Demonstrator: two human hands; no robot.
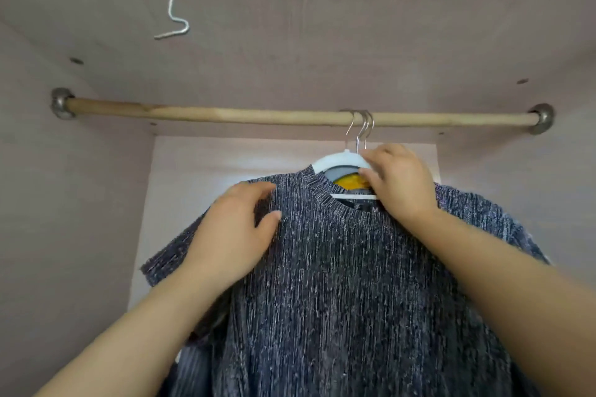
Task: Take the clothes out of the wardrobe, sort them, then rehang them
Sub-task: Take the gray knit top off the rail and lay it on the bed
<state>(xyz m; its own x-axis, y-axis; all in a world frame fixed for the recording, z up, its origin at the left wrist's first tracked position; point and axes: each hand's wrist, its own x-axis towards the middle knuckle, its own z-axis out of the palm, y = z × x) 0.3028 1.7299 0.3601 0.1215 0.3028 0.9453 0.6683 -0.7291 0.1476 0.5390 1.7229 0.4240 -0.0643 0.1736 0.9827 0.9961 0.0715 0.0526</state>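
Grey sweater (338, 267): left fingers (254, 192) rest loose on it, right fingers (374, 176) grip hanger (335, 159).

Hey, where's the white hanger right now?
In the head view, the hanger hangs from the rod right of centre, inside the sweater collar, with the right hand gripping its right end.

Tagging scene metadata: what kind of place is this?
Most likely inside a wardrobe: a wooden rail spans it wall to wall, three metal hooks sit over the rail, and a dark knit sweater hangs on a white hanger.
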